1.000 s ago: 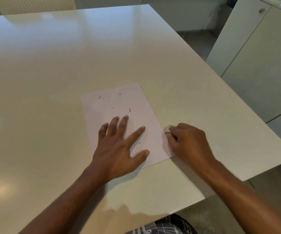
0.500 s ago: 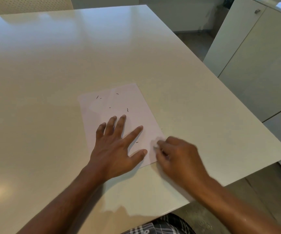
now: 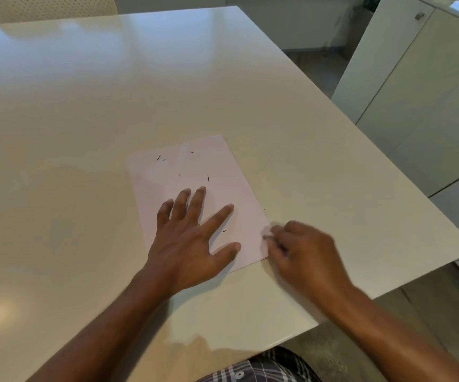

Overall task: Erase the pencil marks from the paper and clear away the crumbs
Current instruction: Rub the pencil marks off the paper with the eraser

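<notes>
Paper (image 3: 195, 172) pinned flat under our spread left hand (image 3: 189, 244), right hand (image 3: 302, 255) pinching eraser (image 3: 267, 232) at paper's right edge, table (image 3: 112, 106) edge close beyond.

A glossy cream table (image 3: 112, 106) filled most of the view. A perforated chair back (image 3: 49, 6) stood at its far edge. White cabinets (image 3: 421, 92) with small metal handles (image 3: 419, 16) lined the right side.

Both forearms were bare, with no sleeves, watch or rings in view on the left hand (image 3: 192, 244) or the right hand (image 3: 305, 255). Low in the picture showed a plaid garment (image 3: 261, 368) in grey, white and dark checks, bearing one small pale button.
</notes>
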The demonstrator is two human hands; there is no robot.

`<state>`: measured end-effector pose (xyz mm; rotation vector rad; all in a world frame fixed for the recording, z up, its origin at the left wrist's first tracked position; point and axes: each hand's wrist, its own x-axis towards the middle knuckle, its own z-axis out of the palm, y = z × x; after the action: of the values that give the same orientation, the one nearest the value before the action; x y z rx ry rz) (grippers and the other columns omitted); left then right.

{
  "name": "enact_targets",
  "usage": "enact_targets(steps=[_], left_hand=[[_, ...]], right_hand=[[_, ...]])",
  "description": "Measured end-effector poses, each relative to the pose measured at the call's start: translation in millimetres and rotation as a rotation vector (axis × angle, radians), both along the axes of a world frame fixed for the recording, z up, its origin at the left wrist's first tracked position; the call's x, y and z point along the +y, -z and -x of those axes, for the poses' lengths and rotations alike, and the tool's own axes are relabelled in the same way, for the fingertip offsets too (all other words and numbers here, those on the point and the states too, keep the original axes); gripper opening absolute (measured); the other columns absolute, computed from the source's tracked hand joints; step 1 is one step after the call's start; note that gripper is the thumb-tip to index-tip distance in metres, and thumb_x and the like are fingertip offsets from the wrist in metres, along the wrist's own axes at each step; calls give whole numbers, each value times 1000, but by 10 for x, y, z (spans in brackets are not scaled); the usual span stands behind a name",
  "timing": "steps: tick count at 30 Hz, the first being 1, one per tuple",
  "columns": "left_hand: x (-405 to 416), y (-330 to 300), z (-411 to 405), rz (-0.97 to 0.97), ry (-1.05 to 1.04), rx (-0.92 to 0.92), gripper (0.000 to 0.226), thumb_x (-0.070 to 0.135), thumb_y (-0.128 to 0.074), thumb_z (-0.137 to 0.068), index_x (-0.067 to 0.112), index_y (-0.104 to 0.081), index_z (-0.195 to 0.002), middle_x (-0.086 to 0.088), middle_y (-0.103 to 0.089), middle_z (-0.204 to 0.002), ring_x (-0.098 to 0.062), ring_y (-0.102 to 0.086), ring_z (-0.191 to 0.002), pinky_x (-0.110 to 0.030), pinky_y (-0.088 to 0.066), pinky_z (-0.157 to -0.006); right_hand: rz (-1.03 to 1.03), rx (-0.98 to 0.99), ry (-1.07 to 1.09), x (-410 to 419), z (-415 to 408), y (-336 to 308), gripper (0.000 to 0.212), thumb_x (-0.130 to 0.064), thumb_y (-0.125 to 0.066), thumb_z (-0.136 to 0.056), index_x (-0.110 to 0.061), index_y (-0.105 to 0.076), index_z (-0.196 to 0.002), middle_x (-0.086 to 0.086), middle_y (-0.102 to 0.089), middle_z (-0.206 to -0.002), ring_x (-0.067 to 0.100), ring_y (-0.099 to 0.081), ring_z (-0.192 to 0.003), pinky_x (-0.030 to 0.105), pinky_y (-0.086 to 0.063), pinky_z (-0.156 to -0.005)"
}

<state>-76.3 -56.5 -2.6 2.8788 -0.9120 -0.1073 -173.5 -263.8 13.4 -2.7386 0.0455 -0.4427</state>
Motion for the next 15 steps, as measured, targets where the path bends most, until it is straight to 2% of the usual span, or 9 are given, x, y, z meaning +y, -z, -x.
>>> enact_targets(steps=[3, 8, 12, 15], left_hand=[[4, -5, 4, 17, 0, -1, 74, 81, -18, -87, 53, -9, -154, -7, 4, -168, -30, 10, -153, -52, -1, -121], [-5, -8, 3, -1, 2, 5, 75, 81, -16, -86, 53, -5, -154, -6, 7, -168, -29, 13, -152, -51, 0, -121], [3, -7, 6, -2, 2, 5, 74, 81, -15, -86, 53, -5, -154, -5, 7, -168, -29, 13, -152, -51, 0, -121], [-1, -8, 2, -16, -1, 7, 75, 82, -15, -86, 54, -3, -154, -5, 8, -168, -29, 14, -152, -51, 0, -121]], right_hand=[[10, -51, 112, -147, -84, -19, 23, -26, -58, -88, -13, -77, -88, -3, -55, -64, 19, -53, -55, 31, -47, -49], [-19, 18, -89, 174, 177, -8, 16, -24, -64, -91, -14, -76, -93, -4, -58, -69, 17, -57, -61, 31, -49, -51], [23, -75, 112, -182, -84, 30, 20, -24, -60, -87, -12, -76, -86, -2, -54, -63, 19, -52, -54, 31, -47, -47], [-14, -40, -1, 78, -30, 6, 18, -24, -61, -88, -13, -74, -87, -2, -56, -67, 20, -54, -57, 31, -47, -49]])
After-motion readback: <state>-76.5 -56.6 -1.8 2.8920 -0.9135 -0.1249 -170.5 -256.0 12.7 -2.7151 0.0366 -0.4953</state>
